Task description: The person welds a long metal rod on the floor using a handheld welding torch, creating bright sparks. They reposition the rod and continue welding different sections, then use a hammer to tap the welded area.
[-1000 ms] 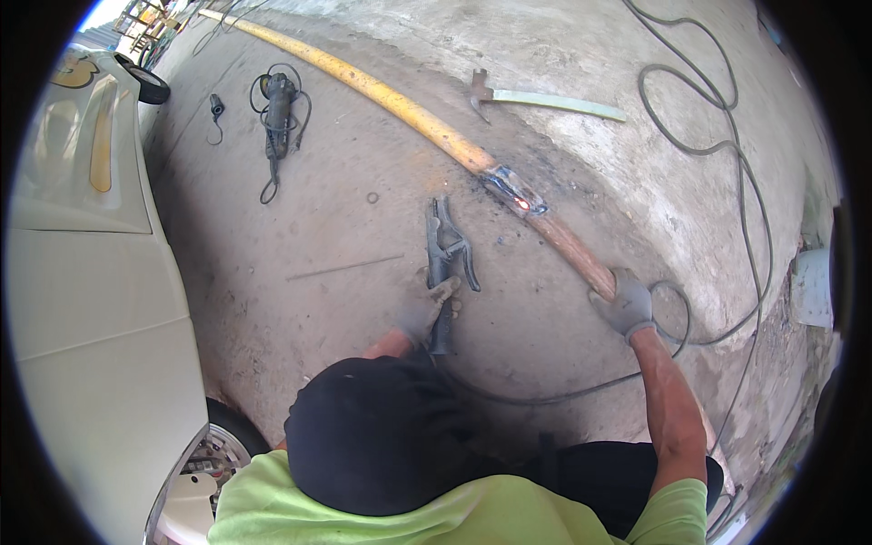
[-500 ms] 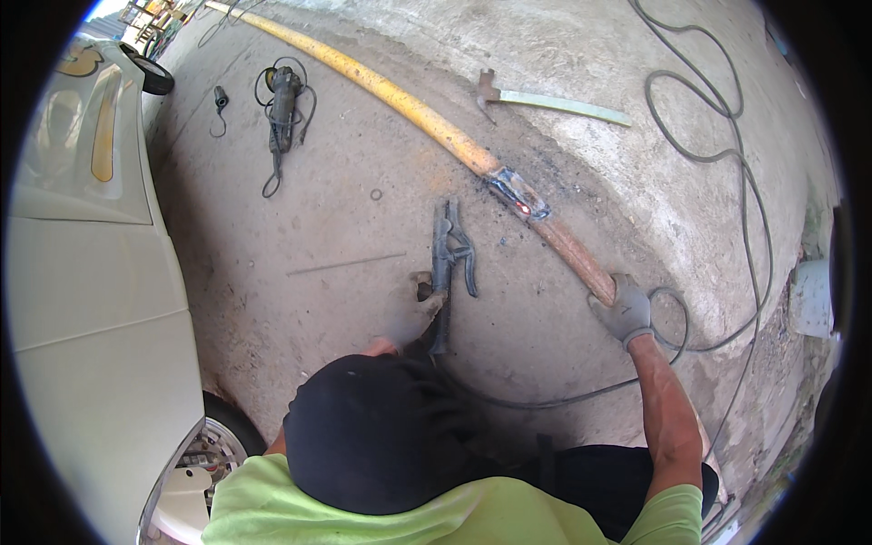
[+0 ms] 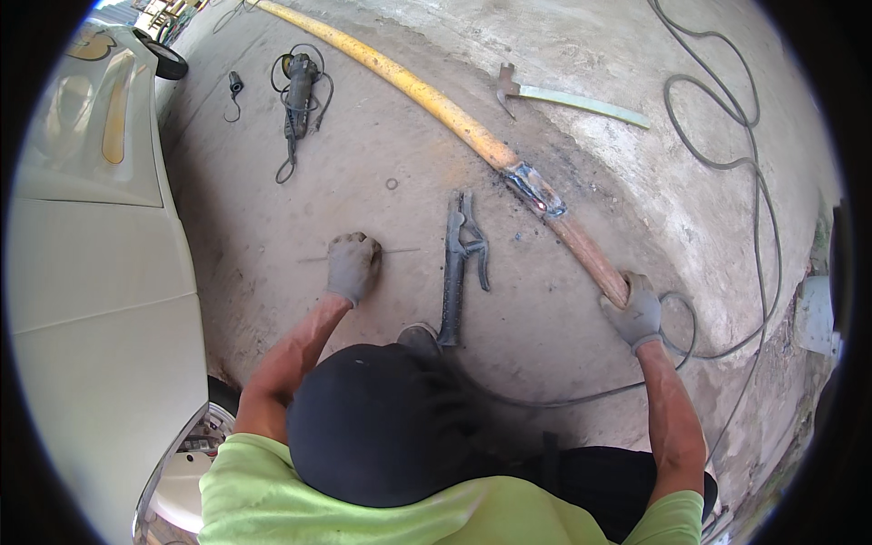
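My right hand (image 3: 634,309), in a grey work glove, is wrapped round the bare, rusty end of a long yellow pipe (image 3: 404,84). Farther up the pipe is a blackened, welded patch (image 3: 536,189) with a small glowing red spot. My left hand (image 3: 353,266), gloved too, has its fingers curled over a thin welding rod (image 3: 401,250) on the concrete; the rod shows on both sides of the hand. Between my hands a black electrode holder (image 3: 453,268) lies on the ground, its cable running off to the right.
An angle grinder (image 3: 299,95) with its cord lies at the far left, a small black connector (image 3: 236,84) beside it. Beyond the pipe is a hammer (image 3: 581,104). A white car (image 3: 104,309) borders the left side. Loops of dark cable (image 3: 758,209) cross the right.
My left hand has left the electrode holder's handle and moved left to the welding rod. The right hand keeps its grip on the pipe. The whole view has shifted slightly.
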The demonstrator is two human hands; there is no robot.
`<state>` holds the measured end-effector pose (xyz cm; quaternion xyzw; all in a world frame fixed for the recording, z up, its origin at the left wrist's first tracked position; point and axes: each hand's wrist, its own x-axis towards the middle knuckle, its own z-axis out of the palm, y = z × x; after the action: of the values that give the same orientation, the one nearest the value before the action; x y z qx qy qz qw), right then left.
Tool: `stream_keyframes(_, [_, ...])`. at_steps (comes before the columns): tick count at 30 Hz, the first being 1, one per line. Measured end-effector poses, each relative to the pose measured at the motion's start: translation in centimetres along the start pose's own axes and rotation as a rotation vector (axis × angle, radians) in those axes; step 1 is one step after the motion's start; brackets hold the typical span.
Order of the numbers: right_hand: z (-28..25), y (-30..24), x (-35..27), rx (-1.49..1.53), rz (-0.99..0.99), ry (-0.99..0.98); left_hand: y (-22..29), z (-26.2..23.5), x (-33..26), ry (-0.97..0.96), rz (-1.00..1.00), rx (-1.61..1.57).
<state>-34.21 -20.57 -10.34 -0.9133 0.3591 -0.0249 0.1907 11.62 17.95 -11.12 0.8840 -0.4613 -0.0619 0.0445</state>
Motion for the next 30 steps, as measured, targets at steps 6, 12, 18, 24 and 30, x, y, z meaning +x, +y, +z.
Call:
stream_keyframes(6, [-0.3, -0.7, 0.8, 0.043, -0.051, 0.073, -0.5, -1.8, 1.6, 0.097, 0.011, -0.524])
stream_keyframes(12, [-1.9, -6.8, 2.6, 0.316, -0.157, 0.155, 9.7, -8.8, 3.9, -0.097, 0.119, -0.875])
stream_keyframes(18, [-4.2, -16.8, 0.6, 0.481, -0.213, -0.17, 18.5, -8.9, 2.3, -0.403, 0.309, -0.926])
stream_keyframes(24, [-6.4, -5.5, -3.4, 0.014, -0.399, -0.18, 17.3, -7.5, 1.0, -0.599, 0.13, -0.89])
stream_keyframes(30, [-12.2, 8.1, -13.6, 0.052, 0.171, -0.189, 18.8, -8.6, 2.1, -0.638, -0.131, -1.046])
